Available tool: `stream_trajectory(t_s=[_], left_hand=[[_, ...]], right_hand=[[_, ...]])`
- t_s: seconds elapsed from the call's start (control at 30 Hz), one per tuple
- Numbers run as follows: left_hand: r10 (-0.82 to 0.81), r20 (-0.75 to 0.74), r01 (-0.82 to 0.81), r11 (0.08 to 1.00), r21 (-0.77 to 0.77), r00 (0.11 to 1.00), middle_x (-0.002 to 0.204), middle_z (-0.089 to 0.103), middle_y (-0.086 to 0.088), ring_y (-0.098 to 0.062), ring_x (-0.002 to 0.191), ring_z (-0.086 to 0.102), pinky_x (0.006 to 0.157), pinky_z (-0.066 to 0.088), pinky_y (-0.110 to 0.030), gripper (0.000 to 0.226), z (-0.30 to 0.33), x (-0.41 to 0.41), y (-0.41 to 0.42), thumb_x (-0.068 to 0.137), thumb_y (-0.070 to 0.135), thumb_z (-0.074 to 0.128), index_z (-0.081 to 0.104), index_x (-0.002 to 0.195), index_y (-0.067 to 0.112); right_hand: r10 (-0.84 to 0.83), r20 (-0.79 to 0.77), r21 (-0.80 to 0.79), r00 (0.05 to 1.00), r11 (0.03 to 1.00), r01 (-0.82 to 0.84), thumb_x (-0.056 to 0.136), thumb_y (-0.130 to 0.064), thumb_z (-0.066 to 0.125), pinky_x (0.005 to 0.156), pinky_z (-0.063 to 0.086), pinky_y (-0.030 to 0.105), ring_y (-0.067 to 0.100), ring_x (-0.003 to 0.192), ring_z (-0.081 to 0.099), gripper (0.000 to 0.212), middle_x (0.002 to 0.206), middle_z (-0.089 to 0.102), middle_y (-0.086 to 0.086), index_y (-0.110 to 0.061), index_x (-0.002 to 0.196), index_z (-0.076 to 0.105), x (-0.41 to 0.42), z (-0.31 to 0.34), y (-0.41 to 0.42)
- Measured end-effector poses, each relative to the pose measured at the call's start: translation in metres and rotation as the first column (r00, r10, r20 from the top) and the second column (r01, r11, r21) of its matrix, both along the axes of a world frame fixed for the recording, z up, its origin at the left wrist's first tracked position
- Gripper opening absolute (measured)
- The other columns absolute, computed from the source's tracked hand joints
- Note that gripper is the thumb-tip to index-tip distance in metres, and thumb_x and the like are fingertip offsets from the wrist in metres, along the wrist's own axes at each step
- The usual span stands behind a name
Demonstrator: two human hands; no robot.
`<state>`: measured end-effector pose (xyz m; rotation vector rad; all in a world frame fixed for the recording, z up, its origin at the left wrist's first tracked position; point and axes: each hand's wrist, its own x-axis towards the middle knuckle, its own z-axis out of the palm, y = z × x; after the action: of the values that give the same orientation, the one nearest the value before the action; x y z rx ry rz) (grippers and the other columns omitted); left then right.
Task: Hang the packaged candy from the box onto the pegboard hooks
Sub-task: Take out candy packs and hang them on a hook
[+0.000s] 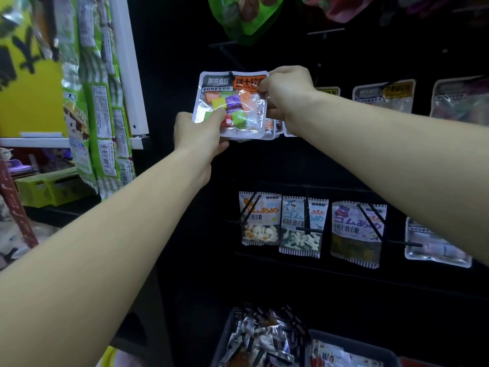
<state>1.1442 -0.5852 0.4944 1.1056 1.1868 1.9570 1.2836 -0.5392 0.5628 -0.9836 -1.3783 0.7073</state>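
Observation:
A clear candy packet (231, 104) with coloured cubes and a grey-and-orange header hangs at a black hook tip (231, 74) on the dark pegboard (291, 160). My left hand (197, 133) grips its lower left corner, thumb on the front. My right hand (287, 88) pinches its upper right edge. More packets of the same kind (275, 131) show behind it, below my right hand. At the bottom, a dark box (264, 340) holds several loose packets.
Other candy packets hang on hooks: a row at the right (383, 95) and a lower row (301, 226). Green snack bags (103, 102) hang at left beside a white post (129, 64). A green bag (246, 17) hangs above.

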Motion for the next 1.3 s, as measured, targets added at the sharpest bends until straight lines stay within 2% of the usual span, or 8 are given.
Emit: stream_trajectory(t_s=[0.27,0.4,0.5,0.6,0.7,0.97,1.2,1.3], left_hand=[[0.078,-0.128,-0.091,0.990,-0.105,0.989,0.095,0.066,0.000,-0.014,0.078,0.066,0.080,0.065,-0.037,0.024,0.000,0.002,0.034,0.094,0.027,0.066,0.060,0.101,0.005],[0.136,-0.248,-0.164,0.982,-0.097,0.959,0.097,0.058,0.004,-0.011,0.079,0.058,0.061,0.047,-0.024,0.029,0.003,0.006,0.056,0.098,0.026,0.061,0.051,0.120,0.010],[0.160,-0.339,-0.190,0.980,-0.058,0.927,0.106,0.057,0.006,-0.014,0.091,0.059,0.070,0.045,-0.025,0.036,0.003,0.009,0.069,0.102,0.022,0.057,0.045,0.136,0.018],[0.182,-0.411,-0.208,0.978,-0.019,0.893,0.117,0.061,0.005,-0.019,0.103,0.062,0.084,0.049,-0.029,0.038,0.004,0.012,0.080,0.103,0.024,0.056,0.046,0.139,0.022],[0.158,-0.432,-0.194,0.980,-0.040,0.888,0.126,0.059,0.003,-0.020,0.106,0.060,0.085,0.046,-0.029,0.041,0.006,0.014,0.089,0.105,0.032,0.053,0.041,0.143,0.021],[0.056,-0.423,-0.110,0.988,-0.106,0.905,0.131,0.058,-0.003,-0.023,0.111,0.061,0.089,0.045,-0.031,0.054,0.002,0.019,0.104,0.104,0.046,0.052,0.034,0.146,0.018],[0.073,-0.432,-0.148,0.979,-0.143,0.899,0.135,0.057,-0.008,-0.026,0.114,0.063,0.096,0.051,-0.037,0.046,0.008,0.016,0.106,0.102,0.048,0.055,0.037,0.132,0.018],[0.087,-0.421,-0.158,0.978,-0.136,0.903,0.130,0.057,-0.006,-0.025,0.110,0.062,0.090,0.051,-0.037,0.042,0.013,0.014,0.106,0.102,0.050,0.054,0.038,0.122,0.016]], right_hand=[[-0.147,0.131,0.032,0.980,0.989,0.144,0.090,-0.006,0.064,0.085,0.063,0.043,0.029,0.092,0.075,0.021,0.096,0.076,0.008,-0.021,0.074,0.065,0.006,0.000,0.028],[-0.261,0.225,0.126,0.939,0.963,0.237,0.094,-0.016,0.068,0.087,0.062,0.040,0.025,0.095,0.072,0.018,0.104,0.073,0.006,-0.022,0.079,0.060,0.008,-0.002,0.041],[-0.345,0.312,0.202,0.885,0.934,0.293,0.098,-0.026,0.066,0.088,0.055,0.036,0.027,0.108,0.066,0.017,0.124,0.064,0.010,-0.018,0.105,0.053,0.010,-0.006,0.046],[-0.346,0.393,0.175,0.852,0.938,0.300,0.101,-0.034,0.059,0.097,0.050,0.038,0.031,0.120,0.058,0.045,0.145,0.047,0.014,-0.013,0.139,0.047,0.010,-0.012,0.052],[-0.287,0.445,0.114,0.848,0.958,0.264,0.102,-0.038,0.054,0.092,0.053,0.038,0.028,0.115,0.063,0.042,0.133,0.061,0.010,-0.014,0.136,0.056,0.009,-0.022,0.060],[-0.242,0.407,0.059,0.881,0.969,0.239,0.105,-0.044,0.044,0.077,0.047,0.032,0.029,0.097,0.063,0.039,0.108,0.067,0.008,-0.011,0.114,0.064,0.007,-0.041,0.068],[-0.195,0.339,0.054,0.920,0.981,0.188,0.105,-0.034,0.048,0.084,0.047,0.033,0.029,0.111,0.063,0.036,0.125,0.065,0.009,-0.016,0.135,0.055,0.002,-0.044,0.066],[-0.167,0.321,0.087,0.932,0.985,0.147,0.104,-0.027,0.050,0.091,0.055,0.038,0.029,0.107,0.067,0.054,0.127,0.066,0.003,-0.028,0.156,0.034,0.002,-0.046,0.064]])
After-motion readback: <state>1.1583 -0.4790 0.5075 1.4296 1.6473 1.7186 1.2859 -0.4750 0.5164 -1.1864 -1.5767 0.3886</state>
